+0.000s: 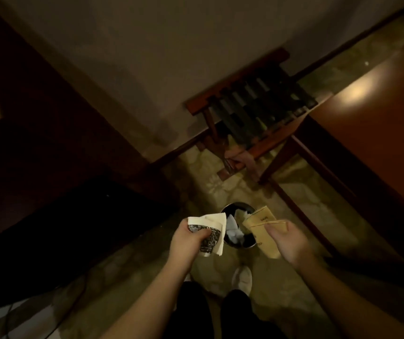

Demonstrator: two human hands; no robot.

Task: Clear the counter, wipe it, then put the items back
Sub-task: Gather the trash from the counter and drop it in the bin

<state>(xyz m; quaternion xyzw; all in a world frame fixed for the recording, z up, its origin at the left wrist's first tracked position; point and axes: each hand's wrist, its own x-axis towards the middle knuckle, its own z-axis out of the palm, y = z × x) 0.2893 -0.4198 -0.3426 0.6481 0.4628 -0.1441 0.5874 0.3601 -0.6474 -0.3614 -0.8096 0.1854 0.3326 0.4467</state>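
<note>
The desk (377,133), a reddish-brown wooden top catching a glare of light, runs along the right edge of the view, well apart from both hands. The left hand (188,238) has its grip curled round a paper cup (207,237) printed in black and white, with a pale napkin (214,222) held against it. The right hand (286,241) pinches tan paper bags (261,226), thumb on top, their far ends reaching over the bin. Between and below the two hands a small round bin (236,226) stands on the patterned floor (220,182); inside it lies crumpled white paper, with something pale at the far rim that is too blurred to tell. Beyond the bin a folding wooden rack (252,108) with dark straps stands against the wall. A white shoe (242,278) shows near the bin.
</note>
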